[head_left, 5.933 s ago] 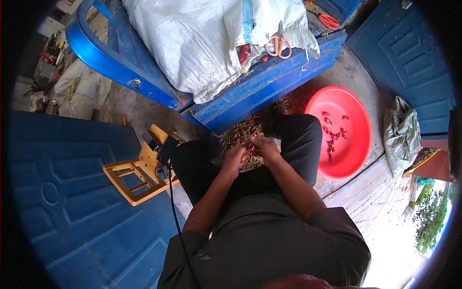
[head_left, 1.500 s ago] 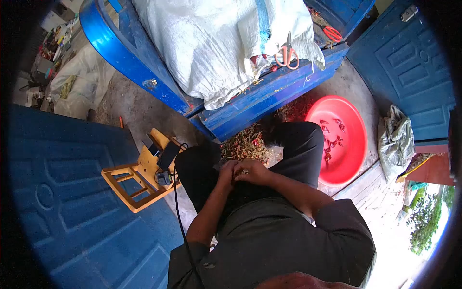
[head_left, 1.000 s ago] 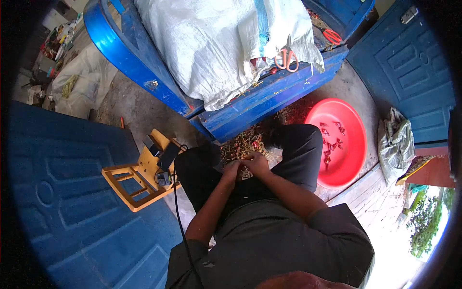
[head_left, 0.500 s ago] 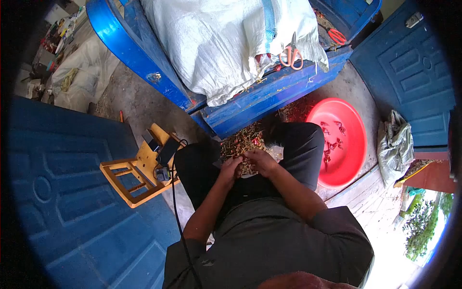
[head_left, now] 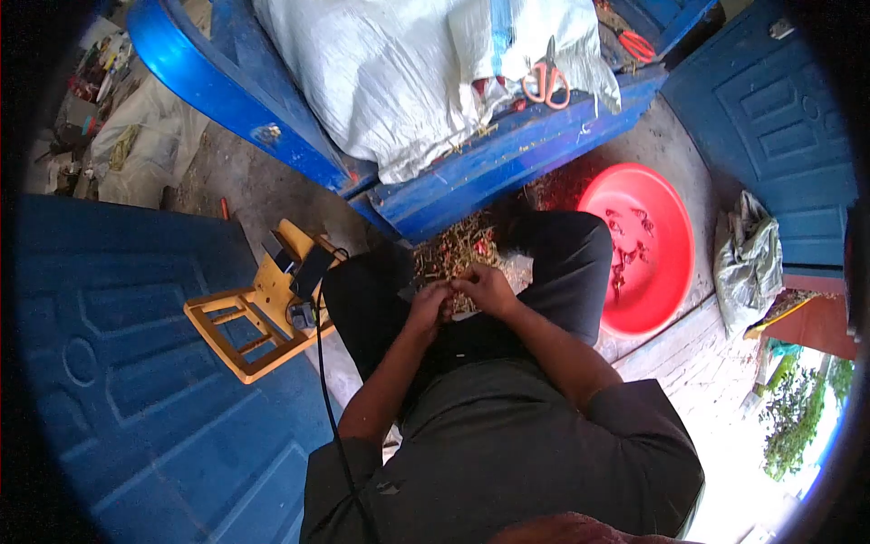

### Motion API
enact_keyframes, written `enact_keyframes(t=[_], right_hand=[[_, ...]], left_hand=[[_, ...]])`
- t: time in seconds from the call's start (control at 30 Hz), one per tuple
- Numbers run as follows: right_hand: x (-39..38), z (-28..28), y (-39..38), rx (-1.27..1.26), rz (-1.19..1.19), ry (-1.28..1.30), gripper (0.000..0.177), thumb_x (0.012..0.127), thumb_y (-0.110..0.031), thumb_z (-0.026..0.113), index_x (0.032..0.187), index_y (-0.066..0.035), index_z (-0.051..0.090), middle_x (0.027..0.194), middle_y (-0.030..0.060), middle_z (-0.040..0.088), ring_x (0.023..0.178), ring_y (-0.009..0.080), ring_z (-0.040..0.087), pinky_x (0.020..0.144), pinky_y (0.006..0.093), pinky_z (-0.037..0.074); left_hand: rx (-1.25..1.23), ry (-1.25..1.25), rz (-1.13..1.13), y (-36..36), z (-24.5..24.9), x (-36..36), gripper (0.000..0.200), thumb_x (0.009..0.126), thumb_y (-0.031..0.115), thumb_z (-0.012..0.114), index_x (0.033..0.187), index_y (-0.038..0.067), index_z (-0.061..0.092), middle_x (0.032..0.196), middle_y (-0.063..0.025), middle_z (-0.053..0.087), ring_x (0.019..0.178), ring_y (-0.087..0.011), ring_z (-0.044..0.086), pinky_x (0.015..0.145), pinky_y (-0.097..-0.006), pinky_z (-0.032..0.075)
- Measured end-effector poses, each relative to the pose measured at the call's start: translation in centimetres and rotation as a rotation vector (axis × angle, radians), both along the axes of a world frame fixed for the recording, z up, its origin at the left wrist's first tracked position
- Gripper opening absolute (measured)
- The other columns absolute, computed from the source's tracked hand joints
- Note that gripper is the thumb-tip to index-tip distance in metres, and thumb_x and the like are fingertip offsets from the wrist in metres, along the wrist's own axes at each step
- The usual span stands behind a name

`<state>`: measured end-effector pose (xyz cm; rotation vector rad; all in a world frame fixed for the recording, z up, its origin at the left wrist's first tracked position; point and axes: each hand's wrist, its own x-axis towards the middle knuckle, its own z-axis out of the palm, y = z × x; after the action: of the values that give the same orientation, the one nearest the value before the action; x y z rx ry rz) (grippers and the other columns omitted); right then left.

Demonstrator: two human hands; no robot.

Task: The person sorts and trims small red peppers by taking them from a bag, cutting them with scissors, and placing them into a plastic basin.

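My left hand [head_left: 430, 306] and my right hand [head_left: 486, 290] meet between my knees, their fingertips pinched together. What they hold, if anything, is too small to make out. Below and beyond them lies a heap of dry stems and bits [head_left: 453, 249] with some red pieces in it. A red basin [head_left: 666, 263] stands to the right of my right knee, with several dark red dried pieces [head_left: 621, 258] inside.
A white woven sack [head_left: 381, 82] lies on a blue bench [head_left: 517, 159] ahead, with pink-handled scissors [head_left: 546, 86] and red-handled scissors [head_left: 637, 45]. A wooden stool [head_left: 245, 335] with devices and a cable is at left. A crumpled sack [head_left: 748, 263] lies at right.
The view has shifted slightly, so the bench and basin sit a little higher. My hands have come closer together, fingertips now touching.
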<state>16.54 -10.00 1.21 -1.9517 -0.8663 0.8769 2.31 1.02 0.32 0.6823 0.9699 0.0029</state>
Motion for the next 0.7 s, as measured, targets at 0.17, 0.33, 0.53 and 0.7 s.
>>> enact_keyframes(t=[0.17, 0.33, 0.53, 0.7], right_hand=[[-0.3, -1.8, 0.0, 0.031, -0.288, 0.645, 0.024, 0.091, -0.026, 0.071, 0.091, -0.003, 0.066, 0.079, 0.0063, 0.066, 0.069, 0.0142, 0.063, 0.065, 0.0316, 0.051], [-0.5, -1.8, 0.6, -0.019, -0.306, 0.287, 0.024, 0.092, -0.023, 0.070, 0.088, 0.000, 0.063, 0.079, 0.0055, 0.066, 0.066, 0.0127, 0.063, 0.062, 0.0284, 0.052], [-0.9, -0.6, -0.7, 0.087, -0.103, -0.387, 0.019, 0.087, -0.019, 0.072, 0.093, -0.002, 0.066, 0.078, 0.0115, 0.066, 0.068, 0.0223, 0.066, 0.063, 0.0374, 0.052], [-0.5, -0.5, -0.8, 0.007, -0.106, -0.074, 0.018, 0.087, -0.019, 0.072, 0.091, -0.003, 0.066, 0.075, 0.0096, 0.065, 0.065, 0.0190, 0.062, 0.059, 0.0352, 0.050]], left_hand=[[0.006, -0.024, -0.065, 0.3, 2.0, 0.7, 0.015, 0.096, 0.022, 0.058, 0.106, 0.010, 0.059, 0.072, 0.0044, 0.050, 0.059, -0.0087, 0.046, 0.051, -0.0255, 0.035], [0.049, -0.019, -0.031, -0.4, 0.6, 1.5, 0.013, 0.093, 0.016, 0.058, 0.105, 0.009, 0.059, 0.066, 0.0046, 0.046, 0.051, -0.0079, 0.043, 0.046, -0.0244, 0.032], [0.083, 0.082, -0.033, -1.2, 0.0, 2.2, 0.013, 0.093, 0.013, 0.054, 0.103, 0.008, 0.059, 0.062, 0.0038, 0.044, 0.047, -0.0082, 0.040, 0.041, -0.0245, 0.028], [0.002, 0.027, -0.011, -0.9, 0.2, 1.5, 0.011, 0.094, 0.014, 0.052, 0.101, 0.008, 0.057, 0.062, 0.0043, 0.041, 0.046, -0.0074, 0.037, 0.041, -0.0242, 0.027]])
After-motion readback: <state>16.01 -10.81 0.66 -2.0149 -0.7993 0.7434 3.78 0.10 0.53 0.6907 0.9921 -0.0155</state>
